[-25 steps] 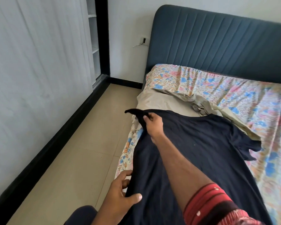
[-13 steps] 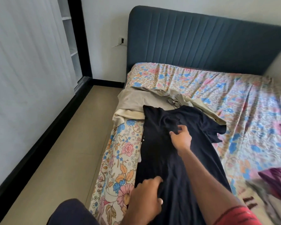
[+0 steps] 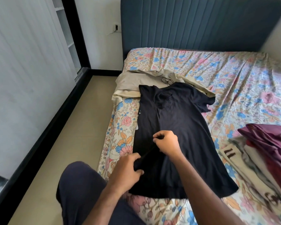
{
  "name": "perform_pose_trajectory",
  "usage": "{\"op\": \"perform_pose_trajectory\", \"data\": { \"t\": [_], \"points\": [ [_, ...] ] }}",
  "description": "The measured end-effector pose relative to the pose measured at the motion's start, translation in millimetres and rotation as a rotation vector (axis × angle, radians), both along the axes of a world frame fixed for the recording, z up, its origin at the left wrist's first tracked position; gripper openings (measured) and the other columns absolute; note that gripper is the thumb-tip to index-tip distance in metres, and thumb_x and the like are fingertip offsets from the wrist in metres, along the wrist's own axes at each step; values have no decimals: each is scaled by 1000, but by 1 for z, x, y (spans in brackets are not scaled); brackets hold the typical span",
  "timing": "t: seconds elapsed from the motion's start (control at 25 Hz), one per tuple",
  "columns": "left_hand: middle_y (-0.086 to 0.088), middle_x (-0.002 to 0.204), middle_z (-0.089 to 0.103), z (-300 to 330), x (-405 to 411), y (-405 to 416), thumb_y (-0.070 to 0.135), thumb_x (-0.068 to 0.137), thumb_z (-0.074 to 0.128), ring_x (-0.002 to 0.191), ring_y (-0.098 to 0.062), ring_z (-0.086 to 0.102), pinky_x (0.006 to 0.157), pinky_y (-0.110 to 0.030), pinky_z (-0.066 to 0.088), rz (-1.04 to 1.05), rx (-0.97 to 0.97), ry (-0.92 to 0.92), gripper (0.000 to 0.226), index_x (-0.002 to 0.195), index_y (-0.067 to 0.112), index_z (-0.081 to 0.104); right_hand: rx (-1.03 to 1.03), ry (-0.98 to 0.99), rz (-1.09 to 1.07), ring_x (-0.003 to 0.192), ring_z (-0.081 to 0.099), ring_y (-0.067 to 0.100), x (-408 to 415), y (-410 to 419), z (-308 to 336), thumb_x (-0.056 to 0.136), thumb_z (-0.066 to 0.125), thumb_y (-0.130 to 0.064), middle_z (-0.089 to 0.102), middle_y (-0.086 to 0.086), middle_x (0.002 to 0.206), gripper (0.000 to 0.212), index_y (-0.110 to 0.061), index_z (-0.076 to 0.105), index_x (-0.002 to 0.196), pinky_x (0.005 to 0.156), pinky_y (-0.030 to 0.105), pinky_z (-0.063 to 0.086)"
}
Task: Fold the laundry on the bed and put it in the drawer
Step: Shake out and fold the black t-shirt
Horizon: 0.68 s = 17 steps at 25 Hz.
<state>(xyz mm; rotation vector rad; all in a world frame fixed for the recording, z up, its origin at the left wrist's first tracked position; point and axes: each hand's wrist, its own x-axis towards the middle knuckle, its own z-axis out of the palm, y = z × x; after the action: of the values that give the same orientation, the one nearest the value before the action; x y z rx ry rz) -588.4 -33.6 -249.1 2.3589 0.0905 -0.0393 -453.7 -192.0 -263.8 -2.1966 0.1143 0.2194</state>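
The pile of clothes (image 3: 264, 153) to the right of the right hand (image 3: 166, 143) is blurred and cut off by the frame edge. One dark T-shirt (image 3: 182, 120) lies flat on the floral bed (image 3: 234, 78), its collar far beyond both hands. The right hand pinches a fold of it; the left hand (image 3: 128, 169), nearer the body, grips the shirt's left edge. One beige garment (image 3: 133, 82) lies beyond the shirt.

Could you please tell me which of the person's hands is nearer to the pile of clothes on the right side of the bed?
Right. The right hand pinches the black T-shirt near its middle, closer to the pile of clothes; the left hand grips the shirt's left edge, farther away.
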Motion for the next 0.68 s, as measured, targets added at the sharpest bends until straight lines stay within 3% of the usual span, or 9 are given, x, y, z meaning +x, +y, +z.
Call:
{"op": "perform_pose_trajectory", "data": {
  "t": [0.08, 0.16, 0.28, 0.4, 0.56, 0.68],
  "points": [
    [16, 90, 69, 3, -9, -6, 18, 79, 83, 83, 2, 65, 75, -20, 54, -61, -84, -24, 31, 106, 28, 70, 27, 33, 103, 73, 69, 17, -14, 0, 5, 80, 81, -17, 66, -1, 98, 36, -29, 67, 111, 56, 32, 60],
    [13, 89, 70, 7, -14, -19, 20, 78, 85, 75, 3, 64, 69, -14, 52, -151, -124, 5, 35, 109, 27, 70, -19, 75, 212, 75, 67, 16, -26, -11, 13, 77, 81, -7, 60, 2, 105, 53, -23, 61, 123, 51, 29, 57],
    [9, 80, 72, 10, -13, -47, 29, 74, 88, 71, -3, 66, 68, -20, 55, -296, -142, 98, 33, 103, 25, 72, -145, 147, 278, 71, 64, 11, -35, -50, 20, 76, 82, -7, 65, 0, 93, 35, -20, 70, 107, 49, 32, 59],
    [11, 75, 71, 11, 6, -90, 36, 75, 85, 67, 0, 64, 71, -26, 56, -335, -110, 77, 27, 94, 25, 71, -104, 74, 88, 70, 66, 14, -17, -104, 36, 81, 82, -12, 70, 3, 86, 18, -15, 70, 93, 48, 29, 56],
    [12, 66, 66, 3, 48, -158, 38, 75, 79, 68, -5, 65, 73, -35, 58, -225, -141, 15, 17, 76, 28, 65, 135, 95, -142, 55, 52, 19, 54, -176, 54, 89, 74, -3, 60, 20, 82, 20, -7, 56, 97, 46, 27, 43],
    [10, 69, 65, -5, 69, -190, 50, 79, 75, 73, -11, 65, 73, -37, 58, -130, -52, 39, 31, 70, 24, 62, 24, 60, -167, 75, 69, 25, 105, -214, 52, 89, 75, -12, 71, 20, 99, 25, -9, 60, 109, 59, 34, 56]
  ]
}}
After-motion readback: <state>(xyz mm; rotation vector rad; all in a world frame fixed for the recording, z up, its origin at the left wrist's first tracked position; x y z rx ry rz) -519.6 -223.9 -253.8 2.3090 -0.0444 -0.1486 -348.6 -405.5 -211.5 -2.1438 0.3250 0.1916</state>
